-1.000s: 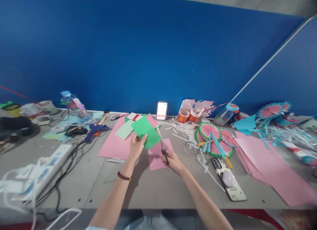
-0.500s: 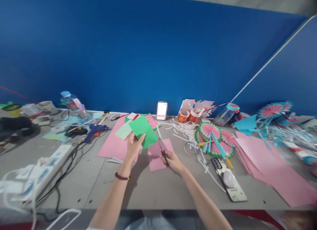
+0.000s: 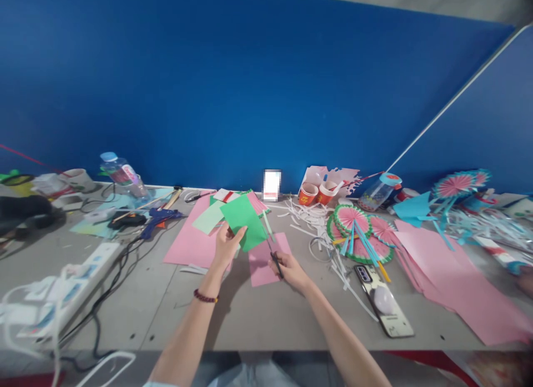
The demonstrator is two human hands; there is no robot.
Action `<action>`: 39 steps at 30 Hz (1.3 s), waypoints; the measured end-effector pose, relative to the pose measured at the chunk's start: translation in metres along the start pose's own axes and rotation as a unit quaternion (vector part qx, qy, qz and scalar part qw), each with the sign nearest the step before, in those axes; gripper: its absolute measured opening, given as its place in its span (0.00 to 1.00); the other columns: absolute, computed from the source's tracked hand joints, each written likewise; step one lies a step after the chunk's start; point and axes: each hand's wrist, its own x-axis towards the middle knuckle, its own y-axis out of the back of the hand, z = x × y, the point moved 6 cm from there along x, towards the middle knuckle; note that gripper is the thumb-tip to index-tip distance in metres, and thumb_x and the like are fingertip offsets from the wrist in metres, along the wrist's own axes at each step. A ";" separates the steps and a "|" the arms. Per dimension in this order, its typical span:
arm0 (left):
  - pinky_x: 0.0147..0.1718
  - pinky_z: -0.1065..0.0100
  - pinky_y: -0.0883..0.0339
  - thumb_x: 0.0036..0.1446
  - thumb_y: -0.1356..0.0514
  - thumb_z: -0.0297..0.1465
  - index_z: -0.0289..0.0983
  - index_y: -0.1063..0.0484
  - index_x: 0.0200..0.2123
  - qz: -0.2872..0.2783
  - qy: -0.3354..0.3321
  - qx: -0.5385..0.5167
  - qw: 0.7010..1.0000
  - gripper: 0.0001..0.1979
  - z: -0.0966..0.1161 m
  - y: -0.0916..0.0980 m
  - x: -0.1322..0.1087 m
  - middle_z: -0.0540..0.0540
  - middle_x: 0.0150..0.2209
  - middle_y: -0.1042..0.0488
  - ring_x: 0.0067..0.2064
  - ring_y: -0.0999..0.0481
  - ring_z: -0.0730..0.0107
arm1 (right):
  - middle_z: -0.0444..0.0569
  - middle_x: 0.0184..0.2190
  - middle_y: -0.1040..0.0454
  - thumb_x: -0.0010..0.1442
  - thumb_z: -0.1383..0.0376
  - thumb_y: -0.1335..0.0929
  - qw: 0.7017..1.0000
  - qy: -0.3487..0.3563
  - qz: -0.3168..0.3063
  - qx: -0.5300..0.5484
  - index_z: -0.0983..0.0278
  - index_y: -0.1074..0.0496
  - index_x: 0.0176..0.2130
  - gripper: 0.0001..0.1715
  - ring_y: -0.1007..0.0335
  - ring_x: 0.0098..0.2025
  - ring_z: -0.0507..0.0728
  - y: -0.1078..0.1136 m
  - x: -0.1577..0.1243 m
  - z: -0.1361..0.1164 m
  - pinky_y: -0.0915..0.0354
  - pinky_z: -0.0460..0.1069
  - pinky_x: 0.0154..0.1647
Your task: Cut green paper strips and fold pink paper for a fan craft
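My left hand (image 3: 229,244) pinches a sheet of green paper (image 3: 245,220) by its lower left side, thumb on top. My right hand (image 3: 288,269) is closed around dark-handled scissors (image 3: 276,261), whose blades point up at the green sheet's right edge. A narrow green strip (image 3: 267,222) stands along that edge beside the blades. Beneath the scissors lies a small pink paper piece (image 3: 260,267). Behind my left hand a larger pink sheet (image 3: 183,250) rests on the table, with a pale green piece (image 3: 207,218) over it.
Right of my hands lie paper scraps (image 3: 310,216), watermelon-patterned paper fans (image 3: 353,223), a phone (image 3: 387,306) and pink sheets (image 3: 453,276). Red paper cups (image 3: 308,195) stand by the blue partition (image 3: 250,98). On the left are a glue gun (image 3: 160,219), a bottle (image 3: 122,173) and a power strip (image 3: 79,290).
The green sheet has shifted slightly to the right, and the strip at its right edge still shows. Both hands keep their grips; the whole view has moved a little.
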 end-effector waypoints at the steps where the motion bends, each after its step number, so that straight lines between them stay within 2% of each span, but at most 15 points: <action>1: 0.34 0.69 0.33 0.43 0.32 0.39 0.35 0.28 0.38 -0.002 -0.001 -0.003 1.000 0.20 0.001 -0.001 0.000 0.46 0.33 0.23 0.33 0.25 0.68 | 0.38 0.17 0.39 0.50 0.47 0.30 1.000 0.000 -0.001 0.001 0.65 0.35 0.28 0.23 0.45 0.20 0.47 0.000 0.000 -0.001 0.46 0.44 0.21; 11: 0.36 0.67 0.31 0.42 0.32 0.39 0.35 0.28 0.40 -0.005 0.011 0.004 1.000 0.22 0.000 -0.002 -0.001 0.44 0.35 0.22 0.36 0.24 0.64 | 0.38 0.17 0.40 0.48 0.46 0.30 1.000 -0.007 0.003 0.003 0.64 0.36 0.26 0.25 0.46 0.20 0.47 -0.002 -0.002 -0.007 0.46 0.44 0.21; 16: 0.33 0.68 0.31 0.44 0.33 0.39 0.36 0.28 0.39 -0.012 -0.004 0.026 1.000 0.20 0.004 -0.004 -0.002 0.45 0.34 0.22 0.34 0.24 0.66 | 0.38 0.17 0.41 0.49 0.46 0.30 1.000 0.003 0.011 -0.007 0.64 0.37 0.26 0.25 0.45 0.20 0.47 0.000 -0.001 -0.005 0.47 0.44 0.20; 22: 0.34 0.68 0.31 0.44 0.33 0.39 0.35 0.29 0.40 -0.029 -0.001 0.005 1.000 0.20 0.005 -0.008 -0.003 0.45 0.35 0.22 0.34 0.24 0.66 | 0.38 0.17 0.40 0.48 0.45 0.31 1.000 0.000 0.008 -0.005 0.64 0.37 0.27 0.26 0.45 0.19 0.47 0.000 -0.001 -0.002 0.46 0.44 0.21; 29: 0.34 0.67 0.31 0.43 0.32 0.39 0.36 0.28 0.40 -0.026 0.020 -0.004 0.999 0.21 -0.001 -0.008 -0.003 0.44 0.35 0.22 0.36 0.23 0.64 | 0.38 0.17 0.41 0.49 0.44 0.31 1.000 0.005 0.003 -0.016 0.64 0.37 0.27 0.26 0.45 0.19 0.47 0.000 0.000 -0.003 0.46 0.44 0.20; 39: 0.34 0.68 0.31 0.42 0.32 0.39 0.35 0.28 0.39 -0.020 0.015 0.009 1.000 0.21 0.003 -0.007 -0.004 0.44 0.34 0.22 0.35 0.24 0.64 | 0.39 0.16 0.40 0.49 0.46 0.30 1.000 0.002 0.015 -0.012 0.64 0.37 0.26 0.25 0.45 0.19 0.47 0.000 -0.002 -0.007 0.46 0.44 0.20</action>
